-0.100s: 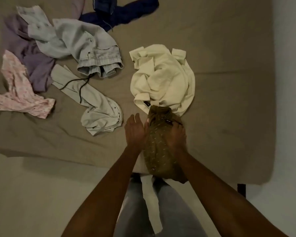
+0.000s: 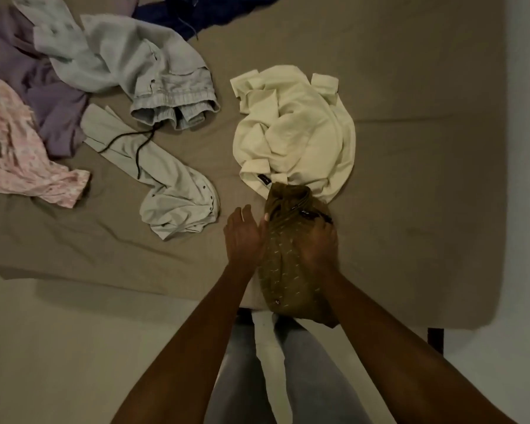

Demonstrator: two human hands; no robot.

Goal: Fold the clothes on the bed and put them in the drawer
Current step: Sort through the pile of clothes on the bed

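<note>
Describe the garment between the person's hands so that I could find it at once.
Look at the near edge of the bed, just below the crumpled cream shirt. There lies the olive garment, with the left hand and right hand on its sides. Alone among the pale clothes, it is dark olive with small light flecks.
</note>
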